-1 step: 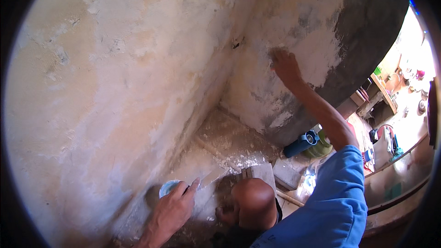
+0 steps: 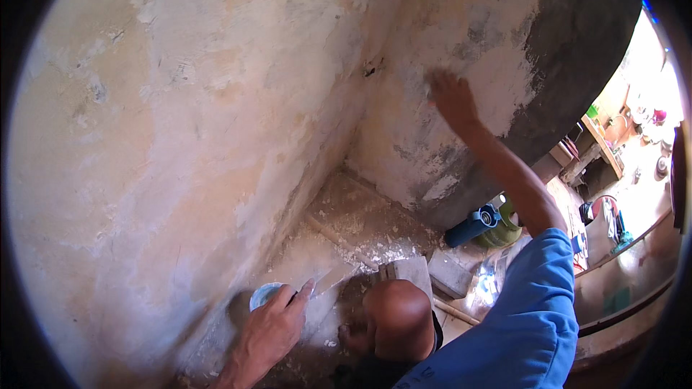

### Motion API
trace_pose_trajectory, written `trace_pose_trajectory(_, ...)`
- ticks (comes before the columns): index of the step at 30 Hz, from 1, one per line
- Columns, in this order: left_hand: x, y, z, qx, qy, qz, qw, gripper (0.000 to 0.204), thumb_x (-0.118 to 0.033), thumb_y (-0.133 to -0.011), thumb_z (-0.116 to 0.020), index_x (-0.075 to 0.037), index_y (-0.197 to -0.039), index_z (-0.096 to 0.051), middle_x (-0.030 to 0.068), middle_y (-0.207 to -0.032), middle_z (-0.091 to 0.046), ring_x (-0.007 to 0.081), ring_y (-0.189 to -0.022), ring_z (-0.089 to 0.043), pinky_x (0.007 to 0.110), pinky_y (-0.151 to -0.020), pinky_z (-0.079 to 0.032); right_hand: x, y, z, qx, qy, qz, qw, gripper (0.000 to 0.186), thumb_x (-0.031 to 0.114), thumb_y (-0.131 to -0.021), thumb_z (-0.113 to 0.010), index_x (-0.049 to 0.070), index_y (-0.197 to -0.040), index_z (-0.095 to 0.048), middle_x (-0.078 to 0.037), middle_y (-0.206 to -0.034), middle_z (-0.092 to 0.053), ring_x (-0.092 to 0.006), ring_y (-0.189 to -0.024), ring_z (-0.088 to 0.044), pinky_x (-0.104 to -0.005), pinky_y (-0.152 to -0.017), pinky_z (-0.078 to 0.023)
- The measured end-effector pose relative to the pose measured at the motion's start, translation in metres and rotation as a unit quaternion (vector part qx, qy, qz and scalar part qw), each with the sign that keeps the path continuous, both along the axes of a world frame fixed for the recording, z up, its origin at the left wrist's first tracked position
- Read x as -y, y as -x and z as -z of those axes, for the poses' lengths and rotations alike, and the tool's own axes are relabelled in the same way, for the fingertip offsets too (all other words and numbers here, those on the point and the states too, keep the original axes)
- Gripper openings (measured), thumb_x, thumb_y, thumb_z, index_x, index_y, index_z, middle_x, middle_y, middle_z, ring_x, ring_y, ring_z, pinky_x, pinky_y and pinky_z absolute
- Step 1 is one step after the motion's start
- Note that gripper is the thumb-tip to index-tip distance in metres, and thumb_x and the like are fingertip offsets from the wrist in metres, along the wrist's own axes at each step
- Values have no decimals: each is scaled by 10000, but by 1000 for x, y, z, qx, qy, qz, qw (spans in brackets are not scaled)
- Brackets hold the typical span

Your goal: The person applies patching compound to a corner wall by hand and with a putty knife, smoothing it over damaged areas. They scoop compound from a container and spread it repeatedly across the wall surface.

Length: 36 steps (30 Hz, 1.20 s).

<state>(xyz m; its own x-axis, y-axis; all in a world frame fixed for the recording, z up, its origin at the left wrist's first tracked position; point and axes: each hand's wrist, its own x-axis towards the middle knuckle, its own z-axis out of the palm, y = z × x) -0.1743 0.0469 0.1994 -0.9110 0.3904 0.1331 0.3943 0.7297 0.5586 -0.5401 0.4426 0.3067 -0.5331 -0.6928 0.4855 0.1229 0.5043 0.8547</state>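
Note:
My left hand [image 2: 270, 331] is closed on a putty knife [image 2: 333, 278]; its dark handle shows between thumb and fingers and its pale blade points up to the right. Just behind that hand is a light blue round tub [image 2: 264, 294], partly hidden by the fingers; whether the hand holds it too is unclear. My right arm reaches forward to the far wall [image 2: 497, 75], and my right hand [image 2: 453, 97] is at its patchy, pale-plastered surface. Motion smears its fingers, so anything under them cannot be made out.
A large patched wall [image 2: 202, 115] rises on the left, meeting the far wall at a corner. My bent knee [image 2: 400, 317] is between my arms. At the right are a blue cylinder [image 2: 468, 228], a green rounded container [image 2: 507, 227] and a grey block [image 2: 448, 274].
My right hand has shifted slightly to the right on the wall, and its fingers look more blurred. My left hand and the putty knife stay in place.

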Motion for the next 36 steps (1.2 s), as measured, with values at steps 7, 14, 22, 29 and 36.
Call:
trace_pose_trajectory(7,-10,10,-4,9,-8,15,1000,443,-58,-900,-600,-51,-1339,-535,126,-966,-537,330,-760,-621,428,-651,-535,44,57,-54,-10,174,-85,981,503,287,-779,-711,40,-1208,-623,-88,-1273,-558,-277,-1169,-507,-416,-899,-435)
trace_pose_trajectory(14,-1,2,-1,6,11,1,1000,460,-72,-901,-601,-54,-1353,-524,126,-962,-534,322,-771,-622,416,-655,-536,36,23,38,146,52,-16,988,280,197,-781,-690,43,-1013,-719,-98,-1281,-557,-301,-1196,-475,-414,-914,-428)
trace_pose_trajectory(22,-1,3,0,9,7,13,1000,444,-85,-913,-589,-52,-1351,-526,127,-957,-525,315,-770,-610,425,-647,-526,24,27,-66,35,7,-113,993,347,183,-788,-668,85,-1121,-659,-55,-1208,-582,-231,-1139,-518,-402,-861,-438)
trace_pose_trajectory(29,3,6,7,23,12,3,1000,442,-81,-915,-579,-56,-1353,-520,128,-977,-515,323,-756,-605,419,-638,-523,20,58,-133,-5,-13,-135,991,492,235,-825,-667,89,-1283,-566,-69,-1299,-558,-217,-1175,-515,-380,-899,-435)
trace_pose_trajectory(36,6,1,-4,31,20,4,999,441,-100,-918,-579,-77,-1355,-527,117,-952,-525,312,-773,-610,405,-640,-526,-16,2,-138,36,-76,63,994,555,265,-838,-667,69,-1339,-530,-73,-1346,-527,-259,-1200,-503,-367,-895,-458)
